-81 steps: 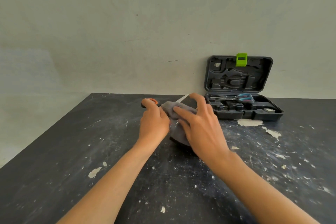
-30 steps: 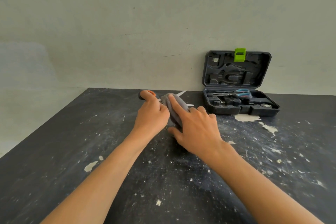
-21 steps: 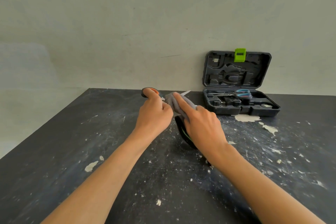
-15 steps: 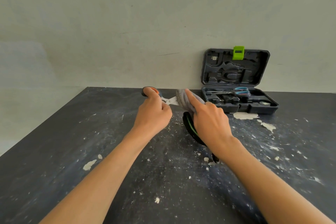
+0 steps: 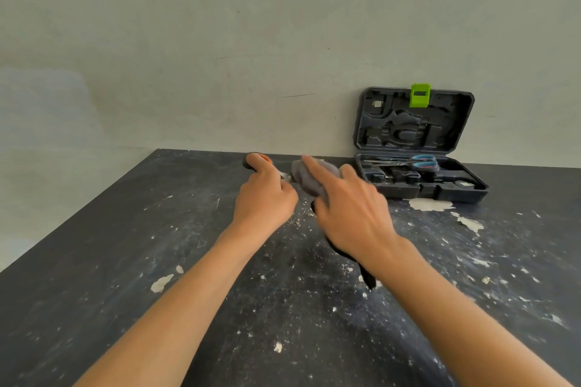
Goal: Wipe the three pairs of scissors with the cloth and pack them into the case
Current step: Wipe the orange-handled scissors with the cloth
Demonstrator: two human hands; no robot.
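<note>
No readable writing anywhere; a pale sticker inside the case lid is too small to make out. The case [image 5: 418, 148] stands open at the far right of the table [image 5: 125, 261], lid propped against the wall [image 5: 220, 41], with a green latch [image 5: 420, 95] at its top edge. One pair of blue-handled scissors [image 5: 415, 162] lies in the tray, blades pointing left. The left hand [image 5: 264, 198] grips the orange-handled scissors [image 5: 256, 160] with its fingers curled; only the handle loop beyond the fingertip and a sliver of blade near the cloth show, the rest covered by hand and cloth. The right hand [image 5: 349, 214] holds the grey cloth [image 5: 306, 177] wrapped about the blade, index finger laid straight along the top, the other fingers bent round it; hand slightly motion-blurred. Under the right wrist lies a third, dark pair of scissors [image 5: 366, 276] on the table, mostly hidden by the hand and forearm, only its near tip and a bit near the knuckles visible. The tabletop is dark and scuffed, flecked with pale chips of paint [image 5: 430, 204], the largest just in front of the case. Both forearms run out of the bottom edge.
</note>
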